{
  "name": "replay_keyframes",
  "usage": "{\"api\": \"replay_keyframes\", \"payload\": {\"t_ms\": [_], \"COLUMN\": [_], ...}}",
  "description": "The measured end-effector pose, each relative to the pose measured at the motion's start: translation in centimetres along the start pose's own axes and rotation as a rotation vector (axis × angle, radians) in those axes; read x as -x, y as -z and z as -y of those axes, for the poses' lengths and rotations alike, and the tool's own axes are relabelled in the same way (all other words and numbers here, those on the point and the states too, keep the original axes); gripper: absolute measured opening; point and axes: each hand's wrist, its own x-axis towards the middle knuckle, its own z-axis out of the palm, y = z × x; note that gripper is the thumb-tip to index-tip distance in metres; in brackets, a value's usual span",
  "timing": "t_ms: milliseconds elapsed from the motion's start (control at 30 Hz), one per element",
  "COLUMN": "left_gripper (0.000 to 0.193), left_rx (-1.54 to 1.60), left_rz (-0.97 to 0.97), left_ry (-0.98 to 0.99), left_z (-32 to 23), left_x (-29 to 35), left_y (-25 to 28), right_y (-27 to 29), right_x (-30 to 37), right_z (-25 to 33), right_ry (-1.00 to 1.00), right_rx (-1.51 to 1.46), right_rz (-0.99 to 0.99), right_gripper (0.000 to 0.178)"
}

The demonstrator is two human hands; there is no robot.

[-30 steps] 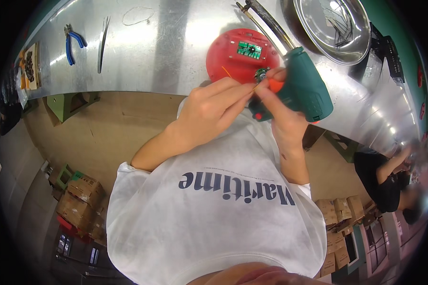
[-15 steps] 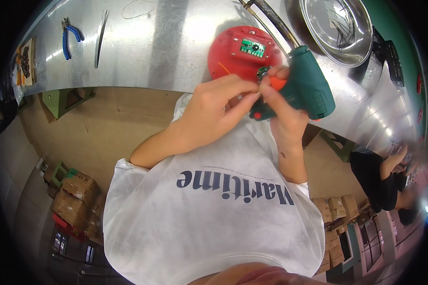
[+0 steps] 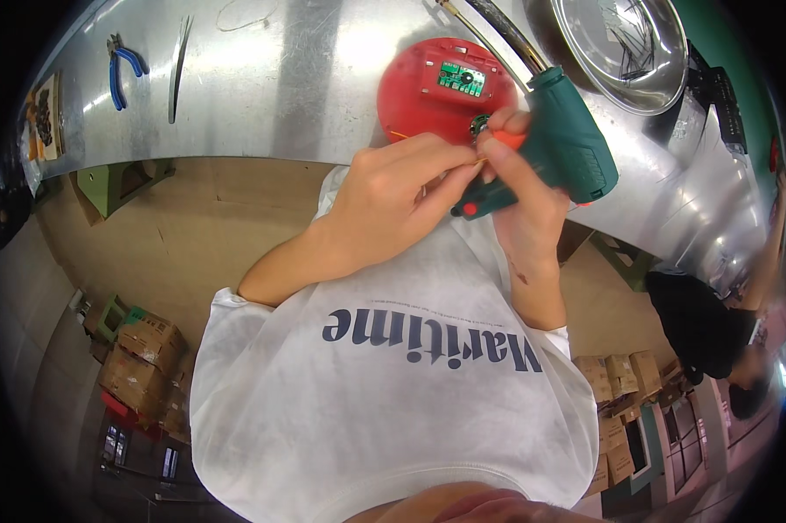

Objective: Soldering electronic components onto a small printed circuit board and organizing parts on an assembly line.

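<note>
My left hand [image 3: 401,187] is closed in a pinch, its fingertips meeting those of my right hand on a thin yellow wire [image 3: 481,161]. My right hand [image 3: 532,200] is closed around the handle of a green soldering gun [image 3: 571,135] with an orange trigger, its metal barrel pointing up and left. Beside the right thumb and fingers is a small round circuit board [image 3: 478,128]; its lower part is hidden. Just beyond the hands a round red housing [image 3: 401,91] lies on the metal table, with a green circuit board [image 3: 461,80] set in its recess.
Blue-handled cutters [image 3: 115,74] and tweezers [image 3: 179,74] lie on the metal table [image 3: 236,105] at left. A steel bowl [image 3: 650,96] with thin dark pieces stands far right. Cardboard boxes [image 3: 140,366] are stacked at lower left. Another person [image 3: 702,327] is at the right.
The soldering gun has tilted slightly in my right hand. Both hands stay pinched together at the wire. The other person's arm at right has stretched away along the table.
</note>
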Motion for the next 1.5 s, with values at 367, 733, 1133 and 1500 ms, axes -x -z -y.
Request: {"api": "replay_keyframes", "payload": {"t_ms": [367, 733, 1133, 1500], "left_gripper": [0.01, 0.007, 0.005, 0.004], "left_rx": [0.048, -0.142, -0.106, -0.106], "left_rz": [-0.167, -0.273, -0.259, -0.25], "left_ry": [0.06, -0.032, 0.048, 0.039], "left_z": [0.3, 3.0, 2.7, 3.0], "left_x": [0.3, -2.2, -3.1, -2.9], "left_y": [-0.9, -0.2, -0.6, -0.5], "right_y": [-0.1, 4.1, 7.8, 7.8], "right_x": [0.2, 2.0, 4.6, 4.5], "right_z": [-0.7, 1.9, 2.6, 3.0], "right_ry": [0.034, 0.046, 0.086, 0.068], "right_rx": [-0.025, 0.212, 0.661, 0.623], "right_rz": [-0.024, 0.01, 0.032, 0.078], "right_gripper": [0.026, 0.021, 0.022, 0.027]}}
